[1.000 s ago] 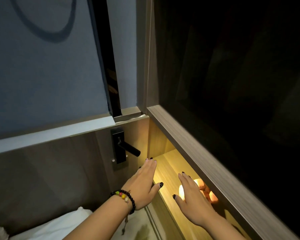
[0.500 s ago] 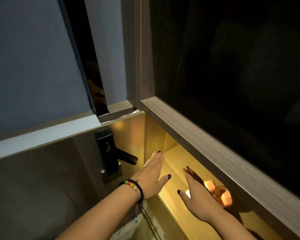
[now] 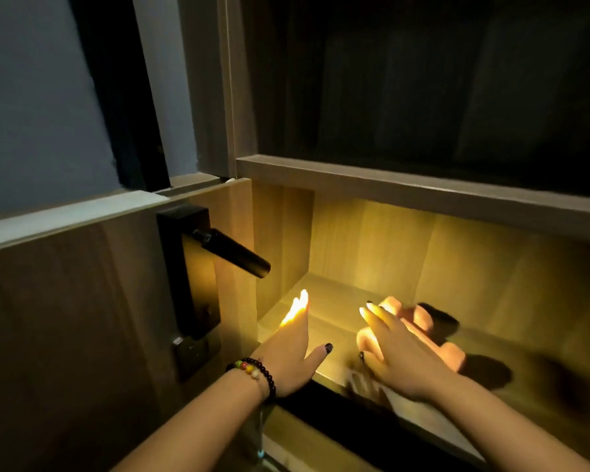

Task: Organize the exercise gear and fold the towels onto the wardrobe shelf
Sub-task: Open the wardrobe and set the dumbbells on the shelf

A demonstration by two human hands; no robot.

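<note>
Both hands reach into the lit wardrobe shelf (image 3: pixel 334 321), and that shelf serves as the landmark for everything else. Nearest, at the shelf's front edge on its left side, the left hand (image 3: pixel 292 352) lies with fingers straight and released, thumb spread, holding nothing; a beaded bracelet (image 3: pixel 252 369) circles its wrist. Just right of it, also over the front of the shelf, the right hand (image 3: pixel 399 356) stretches flat with loose fingers, its palm over the near end of a pair of pink dumbbells (image 3: pixel 419 332). I cannot tell whether the palm actually touches them (motion blur smears that spot), but no finger curls round a grip.

The dumbbells lie on the shelf floor, right of its middle and a little back from the front edge, close together with their rounded heads towards the hands. They look like small coated weights: probably dense for their size, stiff, not fragile, and liable to roll on the smooth board. My judgement is that the narrow bar between the heads is the place to take hold, fingers wrapped fully round, one weight per hand; pushing on the heads would likely only skid them.

Outside the shelf's left wall, a black door handle (image 3: pixel 232 250) juts out. Above the shelf, the upper compartment (image 3: pixel 423 80) stays too dark to read.
</note>
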